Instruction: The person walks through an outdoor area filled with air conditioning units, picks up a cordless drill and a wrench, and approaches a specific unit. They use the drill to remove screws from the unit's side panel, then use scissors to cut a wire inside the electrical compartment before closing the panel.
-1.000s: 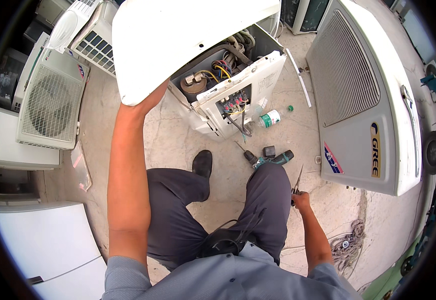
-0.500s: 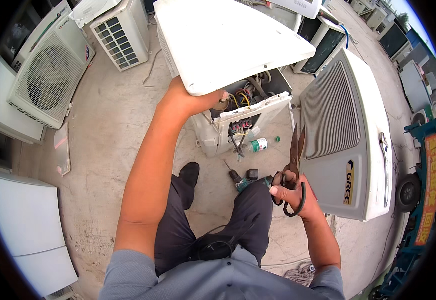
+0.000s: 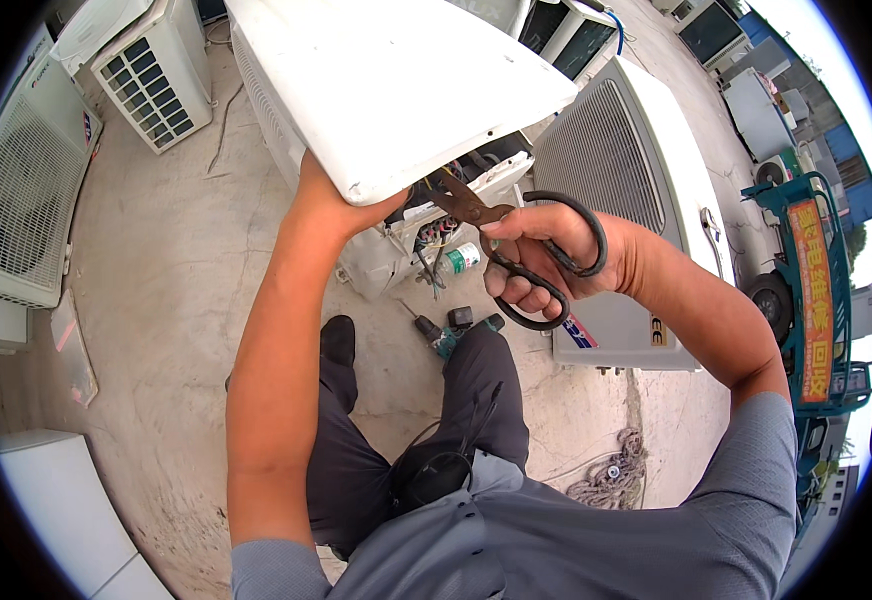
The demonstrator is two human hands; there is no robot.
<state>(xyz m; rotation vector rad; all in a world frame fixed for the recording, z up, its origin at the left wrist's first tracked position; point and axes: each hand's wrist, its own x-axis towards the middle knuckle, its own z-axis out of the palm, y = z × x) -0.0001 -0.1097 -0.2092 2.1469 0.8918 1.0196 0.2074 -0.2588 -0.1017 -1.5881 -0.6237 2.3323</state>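
Note:
A white air conditioner unit (image 3: 371, 268) stands in front of me, its wiring bay exposed below a tilted white cover (image 3: 386, 90). My left hand (image 3: 334, 208) reaches under the cover's near corner, where its fingers are hidden. In my right hand (image 3: 571, 240) are rusty scissors (image 3: 469, 207) with black loop handles, the fingers through and around the loops. The blades point left into the bay, slightly apart, beside the left hand; whether they touch a wire I cannot tell. Dark wires (image 3: 434, 240) hang at the unit's front.
A plastic bottle (image 3: 458, 259) and a cordless drill (image 3: 440, 337) lie on the concrete near my feet. At right stands a large white grilled unit (image 3: 596, 150), with a bundle of rope (image 3: 606, 480) nearer me. More outdoor units (image 3: 31, 190) line the left; a teal cart (image 3: 778, 215) is far right.
My right hand has brought the scissors up and left from beside the right-hand unit to the wiring bay, turning the blades leftward. The left hand stays under the cover. The view has shifted right.

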